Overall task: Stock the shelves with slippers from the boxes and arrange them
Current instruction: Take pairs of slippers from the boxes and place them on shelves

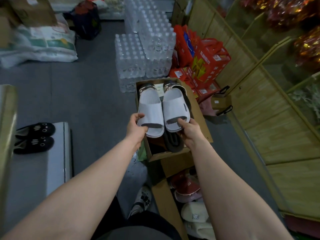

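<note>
I hold a pair of white slide slippers side by side above an open cardboard box (199, 108). My left hand (136, 127) grips the toe end of the left white slipper (151, 110). My right hand (187, 129) grips the toe end of the right white slipper (174, 106), thumb on its strap. Patterned slippers (147, 87) and dark slippers (173, 142) lie in the box beneath. A pair of black slippers (34, 137) with paw marks sits on a grey shelf (57, 153) at the left.
A second open box (164, 201) near my legs holds red, pink and cream slippers. Packs of water bottles (143, 54) and red gift boxes (207, 64) stand beyond the box. Wooden glass-fronted cabinets (259, 104) line the right. White sacks (39, 45) lie far left.
</note>
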Motion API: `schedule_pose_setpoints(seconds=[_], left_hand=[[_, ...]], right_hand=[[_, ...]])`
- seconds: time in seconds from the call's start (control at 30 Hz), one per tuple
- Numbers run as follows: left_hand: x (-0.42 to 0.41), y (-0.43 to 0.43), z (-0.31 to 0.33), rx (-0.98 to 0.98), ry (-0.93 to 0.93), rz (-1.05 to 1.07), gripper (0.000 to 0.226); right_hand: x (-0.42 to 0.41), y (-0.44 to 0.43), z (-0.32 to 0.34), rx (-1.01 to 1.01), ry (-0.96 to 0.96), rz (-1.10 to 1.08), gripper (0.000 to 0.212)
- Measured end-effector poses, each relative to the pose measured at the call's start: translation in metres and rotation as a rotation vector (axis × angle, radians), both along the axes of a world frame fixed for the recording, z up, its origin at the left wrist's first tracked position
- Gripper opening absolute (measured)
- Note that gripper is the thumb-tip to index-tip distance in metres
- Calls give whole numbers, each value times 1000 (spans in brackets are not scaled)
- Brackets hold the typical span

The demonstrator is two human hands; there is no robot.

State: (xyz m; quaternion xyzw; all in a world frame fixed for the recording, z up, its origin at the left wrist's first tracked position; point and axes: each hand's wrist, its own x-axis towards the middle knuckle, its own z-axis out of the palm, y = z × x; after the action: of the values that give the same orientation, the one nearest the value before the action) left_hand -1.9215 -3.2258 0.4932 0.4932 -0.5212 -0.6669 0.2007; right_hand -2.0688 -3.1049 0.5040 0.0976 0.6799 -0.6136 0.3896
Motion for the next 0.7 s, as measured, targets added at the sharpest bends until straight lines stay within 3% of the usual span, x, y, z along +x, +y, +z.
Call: schedule_pose_setpoints(seconds=[0.27, 0.47, 0.7], left_hand=[[52, -10, -5, 104, 90, 243, 97], [121, -24, -14, 121, 115, 439, 76], [225, -14, -19, 111, 140, 651, 82]], right_hand=[[33, -30, -7, 43, 1, 187, 52], [91, -71, -8, -2, -30, 364, 44], [182, -100, -16, 36, -45, 628, 39]])
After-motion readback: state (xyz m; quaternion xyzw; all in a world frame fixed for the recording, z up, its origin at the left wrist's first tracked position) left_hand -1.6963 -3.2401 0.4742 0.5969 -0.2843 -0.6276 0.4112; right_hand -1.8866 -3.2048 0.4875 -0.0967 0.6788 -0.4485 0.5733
